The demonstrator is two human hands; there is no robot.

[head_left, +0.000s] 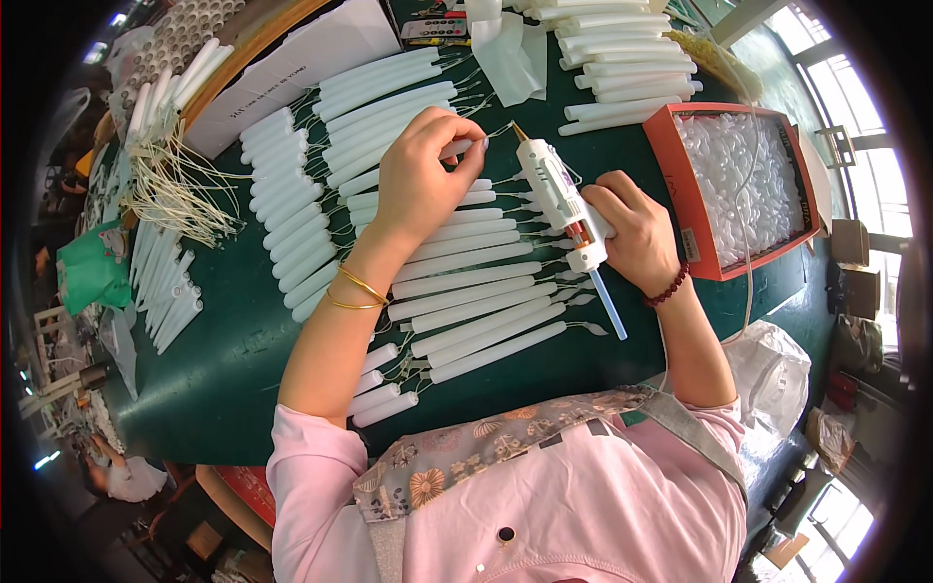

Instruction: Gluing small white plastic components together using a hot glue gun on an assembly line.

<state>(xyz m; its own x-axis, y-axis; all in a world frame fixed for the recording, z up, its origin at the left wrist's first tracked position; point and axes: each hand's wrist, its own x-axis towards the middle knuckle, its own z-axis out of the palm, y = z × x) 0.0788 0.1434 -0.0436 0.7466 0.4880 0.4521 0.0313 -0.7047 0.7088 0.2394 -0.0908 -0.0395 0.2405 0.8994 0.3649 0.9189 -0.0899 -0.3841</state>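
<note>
My left hand [424,173] pinches a white candle tube [455,149], mostly hidden by the fingers, with a thin wire sticking out of its end. In my right hand [632,228] is a white glue gun [550,180], its brass nozzle close to that wire; I cannot tell whether they touch. A translucent blue glue stick [608,303] juts from the gun's back. Beneath my hands, white taper candles [476,303] lie side by side on the green table [228,389], several ending in clear flame-shaped tips [591,329]. More wired tubes [292,209] lie left.
At right, a red box [673,189] holds many clear flame-shaped pieces [739,175]; a cord [750,282] runs across it. White tubes [632,73] are stacked at the far right. A bundle of pale wires [185,189], a white board [301,78] and a green bag [94,267] are left.
</note>
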